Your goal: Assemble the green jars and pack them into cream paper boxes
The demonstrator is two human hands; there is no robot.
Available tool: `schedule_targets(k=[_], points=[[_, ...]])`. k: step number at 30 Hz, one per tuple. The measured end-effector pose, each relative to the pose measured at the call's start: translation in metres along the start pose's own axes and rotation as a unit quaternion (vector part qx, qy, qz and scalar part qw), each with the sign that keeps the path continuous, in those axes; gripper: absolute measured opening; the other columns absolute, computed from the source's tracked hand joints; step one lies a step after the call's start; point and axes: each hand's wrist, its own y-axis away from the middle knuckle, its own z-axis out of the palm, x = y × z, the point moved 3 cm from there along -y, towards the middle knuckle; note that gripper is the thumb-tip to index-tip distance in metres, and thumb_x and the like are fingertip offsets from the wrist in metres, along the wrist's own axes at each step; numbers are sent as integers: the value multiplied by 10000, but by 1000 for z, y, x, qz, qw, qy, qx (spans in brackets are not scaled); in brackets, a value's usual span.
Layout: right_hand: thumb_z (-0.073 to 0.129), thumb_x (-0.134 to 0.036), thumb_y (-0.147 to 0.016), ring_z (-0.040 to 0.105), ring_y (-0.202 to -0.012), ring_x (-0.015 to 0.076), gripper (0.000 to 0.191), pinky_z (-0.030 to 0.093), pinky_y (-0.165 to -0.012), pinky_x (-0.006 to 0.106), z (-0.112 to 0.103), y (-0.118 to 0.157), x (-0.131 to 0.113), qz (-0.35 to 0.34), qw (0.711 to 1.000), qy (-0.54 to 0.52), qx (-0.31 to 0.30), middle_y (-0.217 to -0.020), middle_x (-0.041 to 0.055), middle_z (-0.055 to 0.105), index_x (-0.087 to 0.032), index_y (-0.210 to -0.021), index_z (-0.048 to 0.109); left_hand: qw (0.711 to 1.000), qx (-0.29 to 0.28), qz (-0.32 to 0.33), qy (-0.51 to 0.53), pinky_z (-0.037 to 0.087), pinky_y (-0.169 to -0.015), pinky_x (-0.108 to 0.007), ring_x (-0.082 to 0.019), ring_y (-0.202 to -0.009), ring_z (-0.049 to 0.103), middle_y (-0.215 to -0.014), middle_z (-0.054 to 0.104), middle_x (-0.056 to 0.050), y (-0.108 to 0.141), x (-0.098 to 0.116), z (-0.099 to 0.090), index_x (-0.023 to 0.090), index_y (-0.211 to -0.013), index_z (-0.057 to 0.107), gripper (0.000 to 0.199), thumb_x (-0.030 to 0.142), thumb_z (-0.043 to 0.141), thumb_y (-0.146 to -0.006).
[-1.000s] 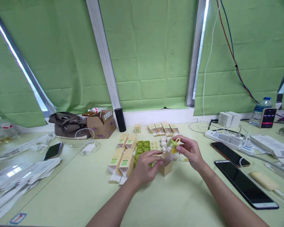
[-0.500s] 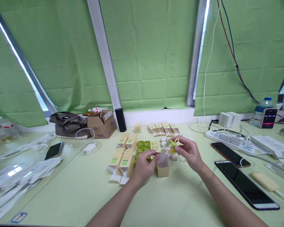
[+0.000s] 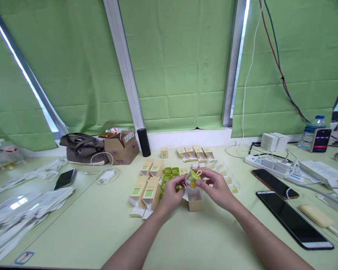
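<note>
My right hand (image 3: 217, 188) pinches a small clear container (image 3: 192, 180) with a green lid and a yellow loop. The container is just above the open top of a small cardboard box (image 3: 195, 204). At the box's left edge my left hand (image 3: 171, 195) is closed, its fingertips at the flap and close to the container; they partly hide the flap. Green cups (image 3: 167, 171) stand in rows behind my left hand. Clear cups (image 3: 233, 185) with yellow bits lie beyond my right hand, and small yellow pieces (image 3: 183, 171) sit between these groups.
Several tan boxes with green labels (image 3: 149, 193) stand on the left; open boxes (image 3: 198, 153) are at the back. Phones (image 3: 291, 217) and a power strip (image 3: 270, 165) with cables are on the right. A carton (image 3: 122, 150) and a grey bag (image 3: 84, 150) stand at the back left.
My right hand has moved left with the container, from the box's right side to above its opening. The clear cups behind it now show. My left hand has stayed near the box's edge.
</note>
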Motion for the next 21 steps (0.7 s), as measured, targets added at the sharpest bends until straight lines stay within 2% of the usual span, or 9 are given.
schedule_targets(k=[6, 12, 17, 21], points=[[722, -462, -913, 683, -679, 156, 347, 549, -582, 301, -7, -3, 5, 17, 999, 43, -17, -1248, 116, 721, -216, -1156, 752, 1000, 10, -27, 5, 564, -1046, -435, -276, -1150, 714, -1279, 762, -146, -1, -9, -2, 133, -1288, 745, 567, 84, 614, -738], [727, -324, -891, 675, -709, 162, 252, 541, -619, 295, -12, -4, 4, 2, 992, 95, -79, -1115, 57, 744, -256, -1134, 731, 999, 20, -34, 2, 575, -987, -395, -240, -1062, 719, -1191, 783, -133, -2, -12, -4, 134, -1294, 741, 593, 69, 601, -722], [742, -258, -847, 622, -688, 169, 220, 480, -617, 288, -3, 2, 3, 3, 982, 158, -103, -873, -12, 706, -268, -1044, 644, 1000, 9, -29, 1, 567, -986, -384, -239, -1082, 712, -1237, 766, -131, -3, -20, -5, 136, -1335, 713, 613, 79, 602, -735], [745, -224, -830, 584, -719, 177, 186, 423, -629, 281, 4, 6, 0, -16, 971, 203, -128, -846, -21, 673, -263, -961, 619, 999, 18, -30, -13, 577, -951, -371, -228, -1031, 712, -1160, 778, -120, -3, -20, -6, 127, -1323, 716, 599, 89, 599, -736]])
